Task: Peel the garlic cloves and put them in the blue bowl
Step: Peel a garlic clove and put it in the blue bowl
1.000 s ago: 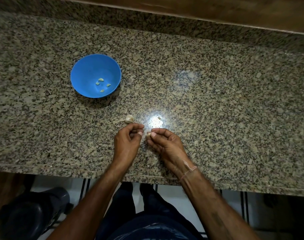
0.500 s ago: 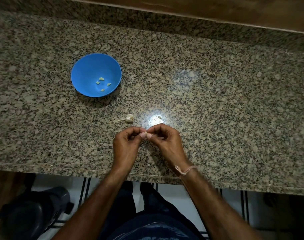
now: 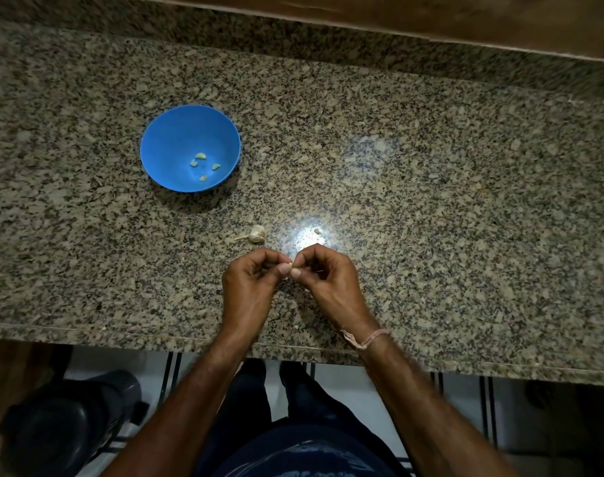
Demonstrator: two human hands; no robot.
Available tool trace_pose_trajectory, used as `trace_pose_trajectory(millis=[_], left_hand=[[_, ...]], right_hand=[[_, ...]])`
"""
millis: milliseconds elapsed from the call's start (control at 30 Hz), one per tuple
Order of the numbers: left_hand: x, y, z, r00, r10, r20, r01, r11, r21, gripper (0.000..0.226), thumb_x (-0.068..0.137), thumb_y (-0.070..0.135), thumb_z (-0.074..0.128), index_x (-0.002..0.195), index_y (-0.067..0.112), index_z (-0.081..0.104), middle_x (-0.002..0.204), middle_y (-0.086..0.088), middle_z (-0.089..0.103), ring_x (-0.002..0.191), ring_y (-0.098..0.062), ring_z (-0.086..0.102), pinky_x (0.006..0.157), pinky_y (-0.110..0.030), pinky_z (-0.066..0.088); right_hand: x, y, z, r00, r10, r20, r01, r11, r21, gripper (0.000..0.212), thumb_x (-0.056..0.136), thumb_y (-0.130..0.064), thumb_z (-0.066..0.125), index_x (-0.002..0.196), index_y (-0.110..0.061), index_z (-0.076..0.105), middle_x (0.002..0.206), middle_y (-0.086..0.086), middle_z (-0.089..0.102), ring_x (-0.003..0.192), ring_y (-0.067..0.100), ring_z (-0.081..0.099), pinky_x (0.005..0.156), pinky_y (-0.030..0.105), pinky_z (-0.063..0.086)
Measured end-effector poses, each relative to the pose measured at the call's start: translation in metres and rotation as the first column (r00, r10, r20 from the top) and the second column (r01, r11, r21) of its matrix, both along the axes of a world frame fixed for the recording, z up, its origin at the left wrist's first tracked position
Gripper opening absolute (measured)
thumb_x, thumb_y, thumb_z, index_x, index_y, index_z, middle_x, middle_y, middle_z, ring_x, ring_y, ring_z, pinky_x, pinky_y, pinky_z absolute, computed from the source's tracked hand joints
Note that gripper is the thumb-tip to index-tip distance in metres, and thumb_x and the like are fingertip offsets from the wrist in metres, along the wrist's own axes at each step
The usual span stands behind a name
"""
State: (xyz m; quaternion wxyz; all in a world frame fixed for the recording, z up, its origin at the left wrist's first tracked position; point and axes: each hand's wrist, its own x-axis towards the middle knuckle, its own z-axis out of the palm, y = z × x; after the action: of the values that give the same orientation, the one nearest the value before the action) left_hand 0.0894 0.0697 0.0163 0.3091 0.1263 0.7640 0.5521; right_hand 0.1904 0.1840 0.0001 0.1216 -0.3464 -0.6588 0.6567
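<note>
My left hand [image 3: 250,284] and my right hand [image 3: 330,282] meet fingertip to fingertip just above the counter's near part, both pinching a small garlic clove [image 3: 291,266] that is mostly hidden between thumbs and fingers. A blue bowl [image 3: 176,132] stands to the far left of the hands and holds several peeled cloves [image 3: 200,155]. The rest of a garlic bulb [image 3: 257,234] with its dry stem lies on the counter just beyond my left hand. A small pale bit of garlic or peel [image 3: 316,231] lies beyond my right hand.
The speckled granite counter [image 3: 431,201] runs the full width, with its front edge [image 3: 431,361] below my wrists and a wooden ledge [image 3: 397,15] behind. A dark bin [image 3: 70,425] stands on the floor at the lower left.
Both hands have drawn together, from slightly apart to thumbs touching, and the clove that showed at the right fingertips is now almost hidden between them.
</note>
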Motion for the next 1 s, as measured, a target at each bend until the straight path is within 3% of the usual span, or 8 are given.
trace_pose_trajectory(millis=[300, 500, 633, 733, 867, 1000], left_hand=[[-0.001, 0.001, 0.002, 1.0, -0.015, -0.012, 0.015, 1.0, 0.001, 0.011, 0.09, 0.003, 0.076, 0.092, 0.013, 0.077, 0.088, 0.0, 0.078, 0.089, -0.014, 0.075, 0.077, -0.022, 0.06], [-0.001, 0.0, -0.001, 0.999, -0.033, -0.026, 0.033, 0.999, -0.015, 0.012, 0.089, 0.004, 0.077, 0.091, 0.016, 0.075, 0.087, 0.002, 0.077, 0.088, -0.016, 0.074, 0.078, -0.026, 0.061], [-0.001, 0.0, -0.002, 0.999, -0.037, -0.014, 0.037, 0.999, -0.013, 0.011, 0.089, 0.004, 0.077, 0.091, 0.015, 0.075, 0.086, 0.002, 0.076, 0.086, -0.014, 0.073, 0.075, -0.021, 0.059], [-0.001, 0.0, -0.004, 0.999, -0.037, -0.004, 0.037, 0.999, -0.023, 0.011, 0.091, 0.003, 0.075, 0.092, 0.014, 0.074, 0.087, 0.001, 0.075, 0.084, -0.011, 0.072, 0.071, -0.017, 0.056], [0.001, 0.001, -0.008, 0.996, 0.023, 0.09, -0.022, 1.0, -0.008, 0.009, 0.095, 0.002, 0.069, 0.097, 0.01, 0.072, 0.093, -0.006, 0.076, 0.091, -0.016, 0.074, 0.073, -0.018, 0.057], [0.004, 0.005, -0.011, 0.955, 0.121, 0.273, -0.123, 0.992, -0.01, 0.009, 0.1, 0.004, 0.063, 0.102, 0.009, 0.069, 0.1, -0.012, 0.076, 0.093, -0.02, 0.074, 0.075, -0.025, 0.059]], right_hand=[[0.0, -0.003, 0.001, 0.998, -0.05, -0.022, 0.049, 0.998, -0.035, 0.015, 0.086, -0.012, 0.083, 0.095, -0.009, 0.072, 0.091, 0.005, 0.073, 0.083, 0.014, 0.068, 0.08, 0.033, 0.061], [-0.001, -0.005, -0.001, 0.999, -0.04, -0.006, 0.04, 0.999, -0.017, 0.014, 0.087, -0.01, 0.082, 0.093, -0.011, 0.07, 0.091, 0.004, 0.072, 0.084, 0.017, 0.067, 0.082, 0.04, 0.062], [-0.002, -0.008, -0.002, 0.999, -0.03, 0.018, 0.03, 0.999, 0.033, 0.011, 0.09, -0.01, 0.079, 0.091, -0.013, 0.068, 0.09, 0.004, 0.07, 0.088, 0.026, 0.067, 0.082, 0.043, 0.062], [-0.005, -0.012, -0.003, 0.999, -0.018, 0.044, 0.014, 0.996, 0.087, 0.01, 0.093, -0.009, 0.075, 0.09, -0.013, 0.066, 0.088, 0.003, 0.068, 0.086, 0.024, 0.065, 0.08, 0.038, 0.06], [-0.008, -0.016, -0.001, 0.999, -0.01, 0.036, 0.004, 0.986, 0.169, 0.011, 0.095, -0.002, 0.068, 0.088, -0.01, 0.064, 0.083, -0.001, 0.065, 0.078, 0.007, 0.059, 0.07, 0.016, 0.05], [-0.006, -0.017, -0.002, 0.999, -0.049, 0.019, 0.046, 0.991, 0.126, 0.011, 0.095, 0.002, 0.065, 0.09, -0.008, 0.064, 0.086, -0.002, 0.066, 0.082, 0.006, 0.061, 0.074, 0.018, 0.052]])
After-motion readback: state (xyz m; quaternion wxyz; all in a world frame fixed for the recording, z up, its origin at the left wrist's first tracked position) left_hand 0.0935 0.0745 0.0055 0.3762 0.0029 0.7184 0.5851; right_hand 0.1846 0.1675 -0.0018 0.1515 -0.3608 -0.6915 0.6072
